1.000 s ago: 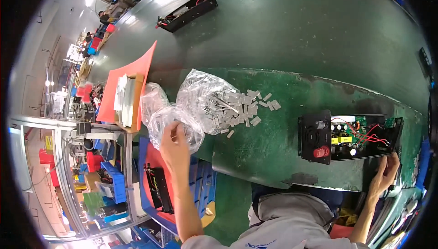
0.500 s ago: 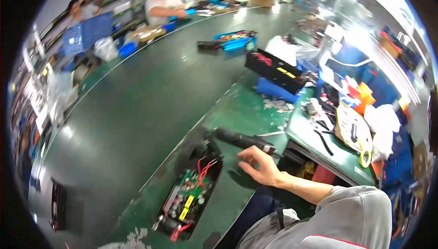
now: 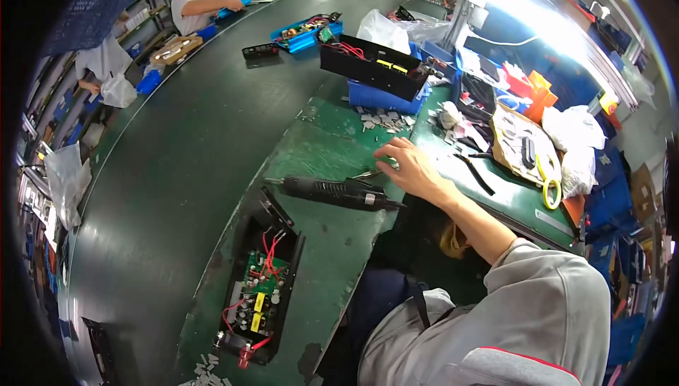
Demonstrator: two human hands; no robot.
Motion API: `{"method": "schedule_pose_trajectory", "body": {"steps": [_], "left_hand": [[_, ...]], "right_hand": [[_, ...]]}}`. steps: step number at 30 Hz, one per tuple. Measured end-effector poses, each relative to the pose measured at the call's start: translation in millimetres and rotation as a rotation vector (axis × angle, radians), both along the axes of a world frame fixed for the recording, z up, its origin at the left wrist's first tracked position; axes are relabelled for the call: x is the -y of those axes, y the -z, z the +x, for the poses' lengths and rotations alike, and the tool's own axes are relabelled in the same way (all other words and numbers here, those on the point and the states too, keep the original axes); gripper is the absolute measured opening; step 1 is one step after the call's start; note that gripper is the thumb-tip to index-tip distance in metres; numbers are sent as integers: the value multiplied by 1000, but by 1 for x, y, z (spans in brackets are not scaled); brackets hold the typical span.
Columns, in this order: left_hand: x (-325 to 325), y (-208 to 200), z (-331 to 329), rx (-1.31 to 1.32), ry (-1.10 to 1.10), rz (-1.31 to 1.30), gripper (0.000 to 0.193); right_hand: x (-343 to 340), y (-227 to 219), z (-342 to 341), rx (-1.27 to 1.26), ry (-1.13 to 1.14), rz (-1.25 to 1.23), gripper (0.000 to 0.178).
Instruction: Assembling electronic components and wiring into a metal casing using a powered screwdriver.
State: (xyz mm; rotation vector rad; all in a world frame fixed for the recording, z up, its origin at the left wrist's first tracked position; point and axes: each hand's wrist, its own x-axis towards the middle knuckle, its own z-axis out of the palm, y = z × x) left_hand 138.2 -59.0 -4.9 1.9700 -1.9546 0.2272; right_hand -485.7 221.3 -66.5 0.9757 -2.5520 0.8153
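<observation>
My right hand (image 3: 414, 170) reaches over the edge of the green bench, fingers bent and slightly apart, with nothing visible held in them. A thin metal tool (image 3: 364, 174) lies on the bench by my thumb, partly hidden by the hand. Beside it rests a black electric screwdriver (image 3: 332, 191), its bit pointing left. Nearer to me is an open black housing (image 3: 286, 283) with a green circuit board (image 3: 265, 269), red wires and yellow-wrapped parts inside. An end panel (image 3: 276, 207) stands at its far end. My left hand is out of view.
Beyond my hand, another black housing (image 3: 371, 68) sits on a blue bin (image 3: 385, 96), beside scattered small grey pieces (image 3: 385, 119). Black-handled pliers (image 3: 475, 174) and a yellow tape roll (image 3: 552, 191) lie to the right. A co-worker (image 3: 198, 1) stands across the dark conveyor (image 3: 177, 153).
My right hand has moved away from beside the screwdriver's rear end to the thin metal tool beyond it. The view has shifted, and more of the right-hand bench shows.
</observation>
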Motion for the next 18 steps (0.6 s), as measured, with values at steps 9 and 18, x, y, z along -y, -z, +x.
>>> {"method": "schedule_pose_trajectory", "body": {"steps": [9,18], "left_hand": [[-84,-19,-181,-962,600,415,16],[-124,12,-301,-1444,726,1280,61]], "right_hand": [[-12,10,-16,-63,4,14,14],[38,-33,159,515,-913,-451,13]]}}
